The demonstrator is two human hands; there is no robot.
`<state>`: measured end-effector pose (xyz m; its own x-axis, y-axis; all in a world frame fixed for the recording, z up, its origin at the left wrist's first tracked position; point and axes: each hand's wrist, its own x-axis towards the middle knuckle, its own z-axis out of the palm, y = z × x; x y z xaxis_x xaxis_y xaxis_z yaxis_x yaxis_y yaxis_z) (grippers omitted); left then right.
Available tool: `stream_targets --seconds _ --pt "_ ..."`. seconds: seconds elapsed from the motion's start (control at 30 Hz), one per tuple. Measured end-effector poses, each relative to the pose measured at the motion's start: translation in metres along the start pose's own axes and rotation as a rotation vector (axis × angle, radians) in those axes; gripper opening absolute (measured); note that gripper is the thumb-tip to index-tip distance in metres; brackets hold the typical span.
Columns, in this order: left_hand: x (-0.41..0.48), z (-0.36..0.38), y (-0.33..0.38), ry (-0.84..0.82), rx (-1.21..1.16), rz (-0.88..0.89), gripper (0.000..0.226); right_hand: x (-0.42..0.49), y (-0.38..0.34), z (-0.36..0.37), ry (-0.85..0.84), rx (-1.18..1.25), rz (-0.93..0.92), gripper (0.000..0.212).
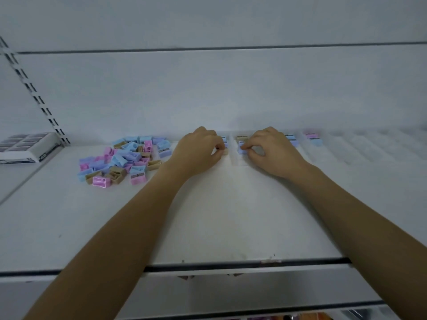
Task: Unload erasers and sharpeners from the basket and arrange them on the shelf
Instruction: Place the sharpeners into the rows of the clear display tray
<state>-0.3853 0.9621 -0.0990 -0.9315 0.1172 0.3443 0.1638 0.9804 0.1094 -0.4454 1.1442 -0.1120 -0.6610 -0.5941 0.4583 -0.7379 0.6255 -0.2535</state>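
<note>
A loose heap of pink, blue, purple and tan sharpeners (pixel 124 158) lies on the white shelf (pixel 219 215) to the left of my hands. My left hand (pixel 198 150) pinches a tan sharpener (pixel 225 151) at the front of a short row. My right hand (pixel 270 148) pinches a blue sharpener (pixel 242 150) at the front of the neighbouring row, behind which sits a tan one (pixel 242 137). More sharpeners stand in rows to the right: blue and purple ones (pixel 291 139) and a pink and blue pair (pixel 313 138). The basket is out of view.
A clear divider tray (pixel 360 146) with several lanes runs along the back right of the shelf. A white box of dark erasers (pixel 25 146) sits at the far left beside a slotted upright (pixel 34 93). The shelf's front edge (pixel 231 265) is near me.
</note>
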Motion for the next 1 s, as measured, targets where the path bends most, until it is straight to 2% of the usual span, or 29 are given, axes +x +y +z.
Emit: stream_targets --seconds 0.37,0.53,0.7,0.83,1.0 --pt "0.001 0.004 -0.003 0.004 -0.014 0.028 0.024 -0.002 0.000 -0.003 -0.019 -0.004 0.062 0.020" --pt "-0.002 0.000 -0.006 0.088 -0.041 0.021 0.023 -0.003 -0.001 -0.005 0.029 0.072 0.078 0.020" --pt "-0.004 -0.013 -0.014 0.148 -0.018 -0.027 0.025 0.001 -0.011 -0.004 0.075 0.104 -0.029 0.019" --pt "-0.011 -0.029 -0.023 0.156 -0.017 -0.054 0.023 -0.002 -0.034 -0.001 0.003 0.168 -0.157 0.022" --pt "-0.018 -0.074 -0.054 0.047 0.149 -0.017 0.026 0.008 -0.070 -0.001 -0.126 0.050 -0.305 0.024"
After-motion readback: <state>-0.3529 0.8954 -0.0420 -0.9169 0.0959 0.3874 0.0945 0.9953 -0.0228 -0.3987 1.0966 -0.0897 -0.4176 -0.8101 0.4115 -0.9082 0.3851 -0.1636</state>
